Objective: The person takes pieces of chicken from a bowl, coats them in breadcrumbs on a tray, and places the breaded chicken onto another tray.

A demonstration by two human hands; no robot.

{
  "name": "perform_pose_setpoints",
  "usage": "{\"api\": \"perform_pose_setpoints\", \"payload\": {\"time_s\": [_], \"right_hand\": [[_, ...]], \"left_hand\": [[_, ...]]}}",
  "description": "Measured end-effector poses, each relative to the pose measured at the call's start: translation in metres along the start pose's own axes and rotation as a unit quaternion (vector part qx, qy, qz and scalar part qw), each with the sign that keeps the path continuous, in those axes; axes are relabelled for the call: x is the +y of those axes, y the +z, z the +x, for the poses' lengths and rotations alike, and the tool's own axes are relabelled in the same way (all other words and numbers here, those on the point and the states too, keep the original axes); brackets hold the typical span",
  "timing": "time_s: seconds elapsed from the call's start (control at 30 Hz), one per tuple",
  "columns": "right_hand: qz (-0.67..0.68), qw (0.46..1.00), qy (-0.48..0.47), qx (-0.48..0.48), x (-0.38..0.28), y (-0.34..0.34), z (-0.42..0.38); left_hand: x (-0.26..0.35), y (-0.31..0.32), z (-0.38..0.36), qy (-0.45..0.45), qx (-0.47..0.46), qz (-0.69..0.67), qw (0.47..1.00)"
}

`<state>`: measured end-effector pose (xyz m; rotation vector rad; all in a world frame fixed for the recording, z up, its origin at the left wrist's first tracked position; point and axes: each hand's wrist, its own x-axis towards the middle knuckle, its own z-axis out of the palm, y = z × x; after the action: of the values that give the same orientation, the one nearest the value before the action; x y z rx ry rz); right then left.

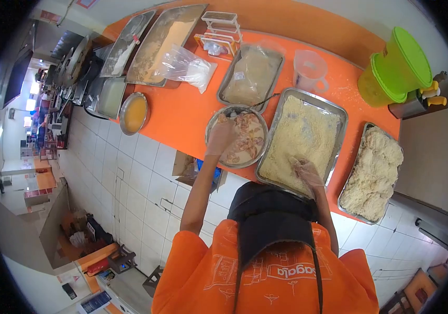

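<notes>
My gloved left hand (221,137) reaches into a round metal bowl (211,121) of pale, marinated meat pieces (247,138), its fingers curled down onto a piece at the bowl's left side. Wearing a clear glove, my right hand (306,171) rests flat in the near end of a large metal tray of breadcrumbs (303,133), fingers spread in the crumbs. Both containers stand side by side on the orange counter (182,112).
A tray of breaded pieces (373,172) lies to the right. Behind are a bagged-crumb tray (250,76), a clear jug (309,70), green buckets (396,68), a bowl of yellow liquid (134,112), flour trays (164,44) and a plastic bag (187,65).
</notes>
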<state>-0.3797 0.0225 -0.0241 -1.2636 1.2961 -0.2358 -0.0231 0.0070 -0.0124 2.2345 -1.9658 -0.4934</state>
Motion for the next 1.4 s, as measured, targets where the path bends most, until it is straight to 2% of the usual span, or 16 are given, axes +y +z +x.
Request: {"api": "perform_pose_setpoints", "payload": {"time_s": [0.13, 0.23, 0.33, 0.4, 0.47, 0.53, 0.63, 0.73, 0.83, 0.93, 1.03, 1.13, 1.23, 1.33, 1.4], "right_hand": [[0.016, 0.999, 0.028, 0.016, -0.020, -0.008, -0.017], [0.030, 0.998, 0.049, 0.038, -0.012, -0.008, -0.015], [0.004, 0.997, 0.064, 0.030, -0.013, -0.013, -0.016], [0.010, 0.998, 0.063, 0.026, -0.010, -0.013, -0.015], [0.017, 0.998, 0.059, 0.022, -0.010, -0.011, -0.015], [0.026, 0.998, 0.054, 0.021, -0.018, -0.008, -0.018], [0.018, 0.999, 0.039, 0.019, -0.011, -0.003, -0.011], [0.001, 0.998, 0.056, 0.014, -0.016, -0.004, -0.012], [0.001, 0.999, 0.038, 0.004, -0.011, -0.006, -0.010], [0.021, 0.999, 0.030, 0.008, -0.005, -0.003, -0.007], [0.029, 0.999, 0.029, 0.015, -0.006, -0.003, -0.009], [0.012, 0.998, 0.063, 0.010, -0.002, -0.005, -0.005], [0.009, 0.999, 0.041, 0.017, -0.005, -0.005, -0.007], [0.026, 0.998, 0.052, 0.010, -0.014, -0.006, -0.011], [0.031, 0.998, 0.046, 0.005, -0.008, -0.005, -0.008]], "left_hand": [[0.005, -0.008, 0.007, 0.013, -0.118, 0.084, 0.989], [-0.004, -0.012, -0.001, 0.141, 0.013, 0.079, 0.987], [-0.028, -0.007, 0.000, 0.102, -0.028, -0.028, 0.994], [-0.042, -0.002, -0.005, 0.151, -0.009, -0.101, 0.983], [-0.054, -0.001, -0.009, 0.112, -0.041, -0.177, 0.977], [-0.059, -0.007, -0.011, -0.017, -0.124, -0.253, 0.959], [-0.051, -0.013, -0.020, -0.072, -0.130, -0.423, 0.894], [-0.054, -0.006, -0.019, 0.028, -0.095, -0.252, 0.963], [-0.048, -0.009, -0.019, 0.128, -0.059, -0.065, 0.988], [0.010, -0.038, -0.033, -0.102, -0.080, -0.136, 0.982], [-0.002, -0.017, -0.031, -0.090, -0.015, -0.230, 0.969], [-0.044, 0.003, -0.020, 0.019, -0.050, -0.215, 0.975], [-0.046, -0.003, -0.023, -0.079, -0.088, -0.486, 0.866], [-0.002, -0.048, -0.036, -0.144, -0.126, -0.495, 0.848], [-0.008, -0.038, -0.035, -0.107, -0.104, -0.587, 0.796]]}}
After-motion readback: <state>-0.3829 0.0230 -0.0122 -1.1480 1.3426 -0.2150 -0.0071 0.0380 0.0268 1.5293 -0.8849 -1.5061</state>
